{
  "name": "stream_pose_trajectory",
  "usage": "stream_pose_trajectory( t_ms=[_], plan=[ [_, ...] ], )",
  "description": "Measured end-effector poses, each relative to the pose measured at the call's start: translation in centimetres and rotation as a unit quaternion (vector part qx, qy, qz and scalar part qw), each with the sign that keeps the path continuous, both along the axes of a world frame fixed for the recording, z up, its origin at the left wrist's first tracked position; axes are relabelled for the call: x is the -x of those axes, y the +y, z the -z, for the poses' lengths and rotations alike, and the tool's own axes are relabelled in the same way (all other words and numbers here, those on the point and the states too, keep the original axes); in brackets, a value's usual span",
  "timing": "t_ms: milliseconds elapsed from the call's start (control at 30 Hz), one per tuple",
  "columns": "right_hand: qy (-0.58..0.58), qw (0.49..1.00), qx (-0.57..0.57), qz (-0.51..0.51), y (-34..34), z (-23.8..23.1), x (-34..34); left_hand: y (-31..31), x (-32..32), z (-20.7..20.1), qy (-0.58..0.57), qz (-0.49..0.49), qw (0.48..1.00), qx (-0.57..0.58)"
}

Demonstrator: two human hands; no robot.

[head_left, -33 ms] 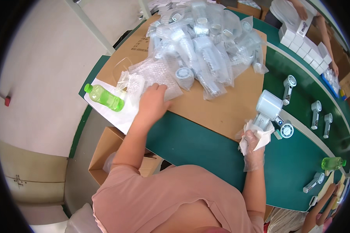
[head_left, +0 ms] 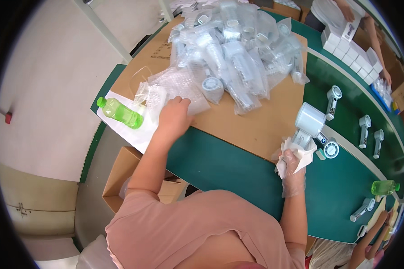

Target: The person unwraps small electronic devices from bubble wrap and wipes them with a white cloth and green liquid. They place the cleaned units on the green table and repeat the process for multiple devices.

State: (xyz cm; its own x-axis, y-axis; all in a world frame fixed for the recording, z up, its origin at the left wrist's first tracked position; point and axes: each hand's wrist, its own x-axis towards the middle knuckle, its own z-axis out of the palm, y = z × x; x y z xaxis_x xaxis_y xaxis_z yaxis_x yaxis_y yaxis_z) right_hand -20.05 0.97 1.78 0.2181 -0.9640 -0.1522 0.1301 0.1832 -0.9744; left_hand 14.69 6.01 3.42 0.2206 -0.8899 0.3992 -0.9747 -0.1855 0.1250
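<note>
One fan, clasped through a white cloth in my right hand by the cardboard's right edge, could slip if the cloth slides, while I cannot tell whether my left hand pinches the bubble wrap.

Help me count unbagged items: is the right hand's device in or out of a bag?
Out: the pale blue device shows bare above the white wipe, with no clear film over it.
</note>
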Motion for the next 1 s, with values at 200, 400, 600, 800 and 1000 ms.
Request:
stream_pose_trajectory(
  t_ms=[200, 400, 600, 800, 1000],
  plan=[
    [0.007, 0.999, -0.022, -0.029, -0.4, 1.3, 0.9, -1.4, 1.3, -0.9, 0.229, 0.068, 0.97, -0.031],
    [-0.06, 0.994, -0.048, -0.083, -0.5, 1.1, 1.4, -3.5, 10.7, 2.7, 0.313, 0.199, 0.924, -0.093],
    [0.036, 0.995, -0.061, -0.069, -1.0, 0.5, 2.5, -4.3, 11.8, 4.8, 0.203, 0.21, 0.952, -0.086],
    [0.166, 0.981, 0.007, -0.096, -1.9, 1.1, 2.2, -5.2, 9.7, 4.0, 0.294, 0.251, 0.902, -0.193],
    [-0.016, 0.974, -0.039, -0.222, 0.4, 0.1, 1.7, -4.2, 8.4, 5.2, 0.668, 0.205, 0.681, -0.221]
  ],
)
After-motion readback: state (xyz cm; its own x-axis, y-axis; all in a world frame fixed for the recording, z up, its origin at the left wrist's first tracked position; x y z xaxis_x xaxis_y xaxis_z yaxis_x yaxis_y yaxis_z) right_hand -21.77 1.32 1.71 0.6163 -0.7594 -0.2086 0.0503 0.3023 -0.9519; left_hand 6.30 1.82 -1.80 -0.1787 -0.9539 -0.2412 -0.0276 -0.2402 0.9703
